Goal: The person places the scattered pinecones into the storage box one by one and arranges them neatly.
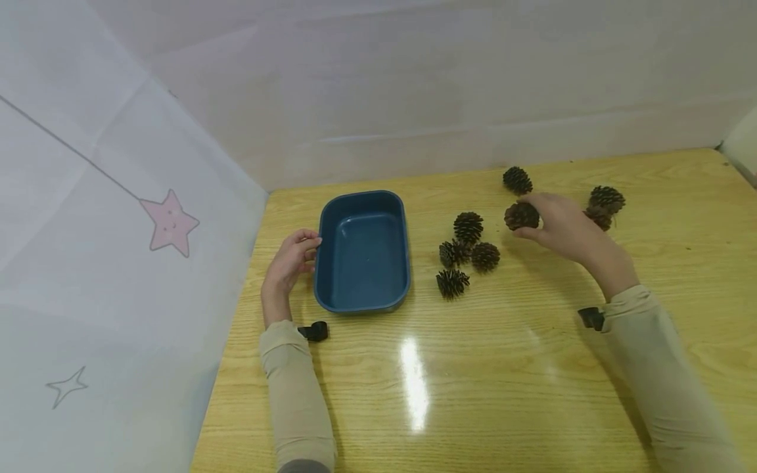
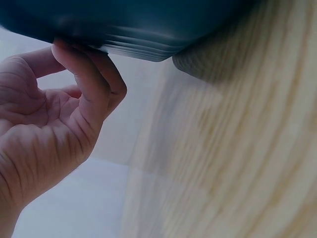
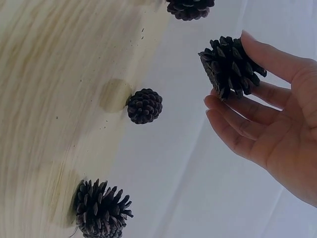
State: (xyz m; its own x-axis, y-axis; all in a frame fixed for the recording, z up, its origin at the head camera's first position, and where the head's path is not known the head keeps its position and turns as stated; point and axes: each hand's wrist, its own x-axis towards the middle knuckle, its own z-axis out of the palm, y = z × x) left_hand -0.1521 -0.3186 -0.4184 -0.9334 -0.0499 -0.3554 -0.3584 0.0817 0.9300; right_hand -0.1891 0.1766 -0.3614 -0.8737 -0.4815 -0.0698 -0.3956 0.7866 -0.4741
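A deep blue rectangular tub (image 1: 362, 263) with rounded corners stands on the table, nothing inside it. My left hand (image 1: 290, 259) holds the tub at its left rim, fingers bent; in the left wrist view the fingertips (image 2: 60, 49) meet its outer wall. My right hand (image 1: 562, 223) pinches a dark brown pine cone (image 3: 232, 67) between thumb and fingers. In the head view this held pine cone (image 1: 522, 216) is just in front of another pine cone (image 1: 517, 180) at the back.
Several pine cones (image 1: 468, 227) cluster between the tub and my right hand. More pine cones (image 1: 606, 199) lie to the right of that hand, beyond the wrist. A pale wall sheet (image 1: 414, 98) borders the wooden table (image 1: 485, 394) at the back and left.
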